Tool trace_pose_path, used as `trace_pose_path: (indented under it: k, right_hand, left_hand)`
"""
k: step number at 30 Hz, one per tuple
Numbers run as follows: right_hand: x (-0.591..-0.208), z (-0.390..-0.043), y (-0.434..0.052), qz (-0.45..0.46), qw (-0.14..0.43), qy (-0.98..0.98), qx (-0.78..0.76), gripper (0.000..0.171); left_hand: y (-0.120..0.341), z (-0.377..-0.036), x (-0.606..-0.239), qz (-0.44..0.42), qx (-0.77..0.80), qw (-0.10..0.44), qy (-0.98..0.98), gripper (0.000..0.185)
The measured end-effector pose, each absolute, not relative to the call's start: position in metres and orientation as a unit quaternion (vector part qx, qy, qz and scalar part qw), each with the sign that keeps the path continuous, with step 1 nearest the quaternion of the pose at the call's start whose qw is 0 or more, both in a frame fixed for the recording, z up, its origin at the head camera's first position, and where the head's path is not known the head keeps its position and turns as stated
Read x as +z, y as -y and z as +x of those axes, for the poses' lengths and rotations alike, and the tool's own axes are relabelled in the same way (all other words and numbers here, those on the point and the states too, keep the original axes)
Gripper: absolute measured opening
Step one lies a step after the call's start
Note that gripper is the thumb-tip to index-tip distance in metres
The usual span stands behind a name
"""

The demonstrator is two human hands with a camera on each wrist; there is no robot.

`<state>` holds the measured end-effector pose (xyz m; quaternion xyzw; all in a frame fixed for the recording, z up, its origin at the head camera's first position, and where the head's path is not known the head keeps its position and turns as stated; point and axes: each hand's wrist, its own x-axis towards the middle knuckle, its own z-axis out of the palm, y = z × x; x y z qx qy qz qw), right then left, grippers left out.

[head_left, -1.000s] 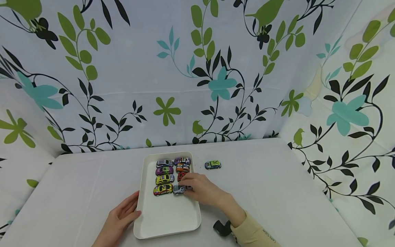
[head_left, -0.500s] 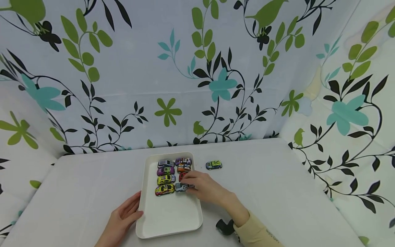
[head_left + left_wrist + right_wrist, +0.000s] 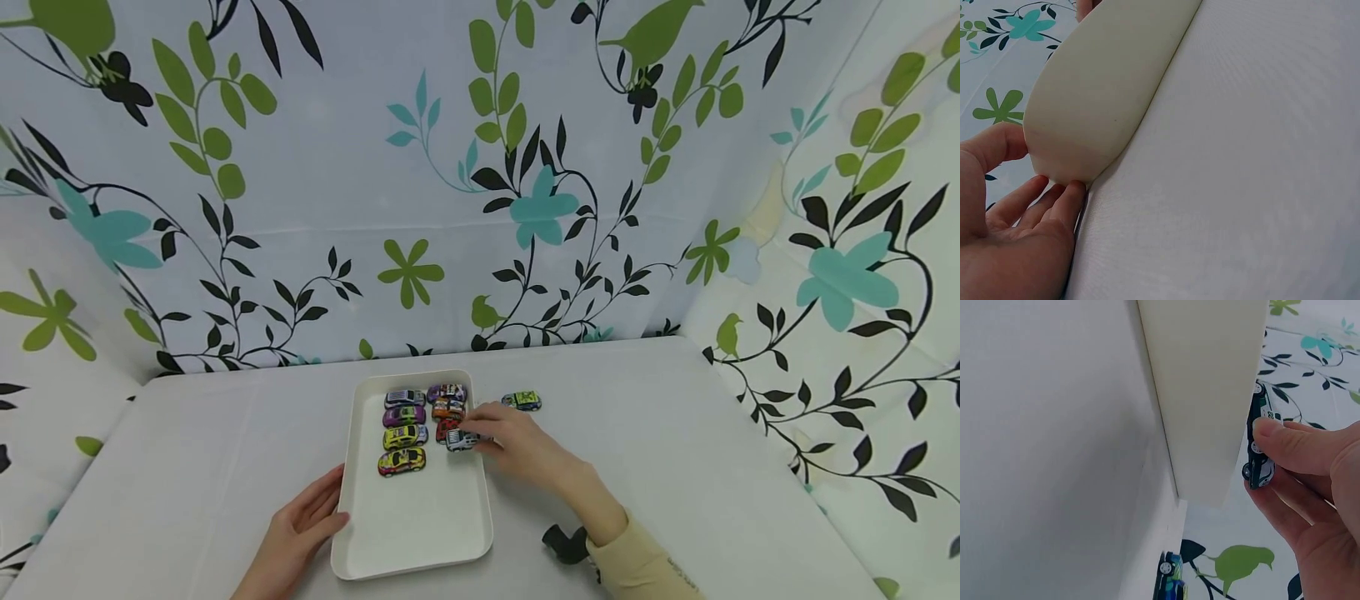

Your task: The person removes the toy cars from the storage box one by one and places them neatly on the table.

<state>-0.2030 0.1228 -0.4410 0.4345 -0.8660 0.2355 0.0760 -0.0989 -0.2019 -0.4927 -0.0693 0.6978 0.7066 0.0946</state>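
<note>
In the head view, the right hand [image 3: 525, 446] pinches a silver toy car [image 3: 461, 440] over the right side of a white tray [image 3: 411, 533]. The right wrist view has that silver car [image 3: 1261, 440] between thumb and fingers, beside the tray's rim. The left hand [image 3: 296, 529] holds the tray's left edge, its thumb at the rim and fingers against the outer wall [image 3: 1091, 100]. Several toy cars stand in two columns in the tray: the left ends with a yellow-and-red car [image 3: 401, 461], and a red car [image 3: 446, 429] sits partly hidden by the silver one.
A green-and-blue toy car [image 3: 521, 401] stands on the white table [image 3: 637, 433] right of the tray. Near the right sleeve is a black device [image 3: 566, 543]. Patterned cloth walls [image 3: 337, 150] rise behind the table and at both sides.
The right hand has moved the silver car from beside the yellow-and-red car up and to the right, close to the red car. The left hand stays on the tray.
</note>
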Motion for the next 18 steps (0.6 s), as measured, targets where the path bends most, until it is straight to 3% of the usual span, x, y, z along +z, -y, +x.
trace_pose_path:
  k: [11,18]
  right_hand:
    - [-0.449,-0.207,-0.142,0.416,0.119,0.864,0.258,0.032]
    - [-0.451,-0.208,-0.151,0.402,0.11,0.868,0.27,0.031]
  left_hand:
    - [0.205,-0.1,-0.492,-0.081,0.697,0.107,-0.704,0.074]
    - [0.205,-0.1,-0.493,-0.077,0.696,0.106,-0.706,0.073]
